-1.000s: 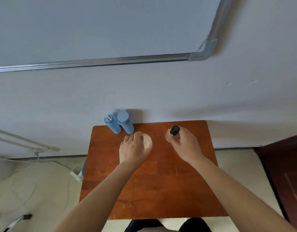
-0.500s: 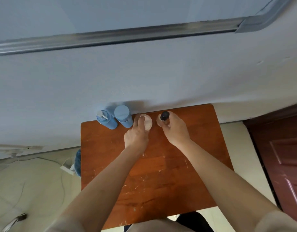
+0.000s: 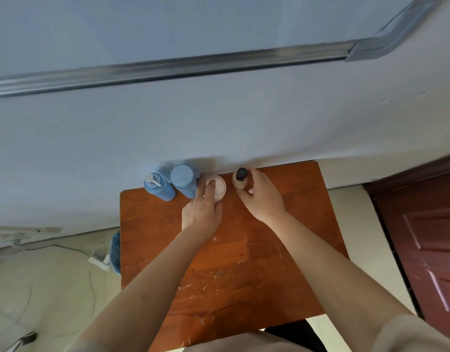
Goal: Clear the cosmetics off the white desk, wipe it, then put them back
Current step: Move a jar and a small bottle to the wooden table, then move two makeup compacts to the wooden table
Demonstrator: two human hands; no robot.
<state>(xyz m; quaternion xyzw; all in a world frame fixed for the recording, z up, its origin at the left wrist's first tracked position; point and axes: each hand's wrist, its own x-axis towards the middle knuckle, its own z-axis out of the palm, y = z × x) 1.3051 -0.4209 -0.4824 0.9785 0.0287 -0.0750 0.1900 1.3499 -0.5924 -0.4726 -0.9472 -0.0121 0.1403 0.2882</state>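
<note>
1. Filling the upper half of the view, one pale blue-grey wall (image 3: 219,118) carries one long metal rail (image 3: 168,69); both sit lower in the view than half a second ago, as the camera has tipped up.
2. Below it stands one scratched, reddish-brown wooden table (image 3: 244,262), its far edge against the wall; one dark red panelled door (image 3: 427,245) shows at the right.
3. Two bare forearms reach forward over the table from the near edge, and have stretched further toward the wall than before.
4. Two blue cylindrical bottles stand upright at the back left, just beside each other: one pump-top blue bottle (image 3: 159,186) and one flat-capped blue bottle (image 3: 184,180). Neither has shifted.
5. The left hand (image 3: 202,212) lies palm down, fingers extended forward and resting on one round pale pink jar (image 3: 217,189); it presses rather than grips. The jar now stands right beside the flat-capped bottle, closer to the wall than earlier.
6. The right hand (image 3: 260,195) is curled loosely around one small beige bottle with a black round cap (image 3: 240,180), thumb and fingers closed on its side. This bottle stands upright at the table's far edge, nearer the wall than before, just right of the jar and apart from it.
</note>
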